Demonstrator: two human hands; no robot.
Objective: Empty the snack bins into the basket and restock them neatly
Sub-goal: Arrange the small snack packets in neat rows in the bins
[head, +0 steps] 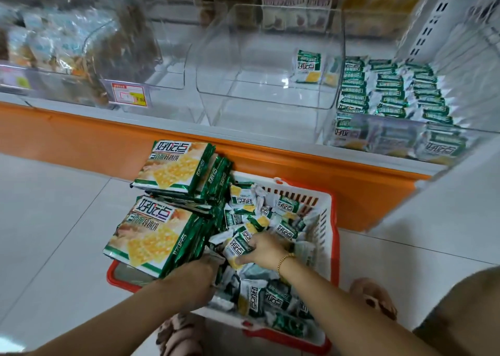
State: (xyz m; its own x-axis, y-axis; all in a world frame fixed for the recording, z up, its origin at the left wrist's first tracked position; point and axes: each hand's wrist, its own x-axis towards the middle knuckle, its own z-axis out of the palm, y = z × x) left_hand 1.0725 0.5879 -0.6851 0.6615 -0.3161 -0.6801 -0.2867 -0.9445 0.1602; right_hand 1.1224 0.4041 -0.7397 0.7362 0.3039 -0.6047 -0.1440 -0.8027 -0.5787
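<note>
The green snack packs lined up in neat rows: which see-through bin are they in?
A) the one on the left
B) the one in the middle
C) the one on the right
C: the rows of green packs stand side by side in the right bin, next to the nearly bare middle bin.

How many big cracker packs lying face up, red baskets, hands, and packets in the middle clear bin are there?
Large green-and-white cracker packs, face up: 2
Red plastic basket: 1
Left hand and right hand: 2
Small green-and-white packet in the clear plastic middle bin: 1
Total: 6
</note>
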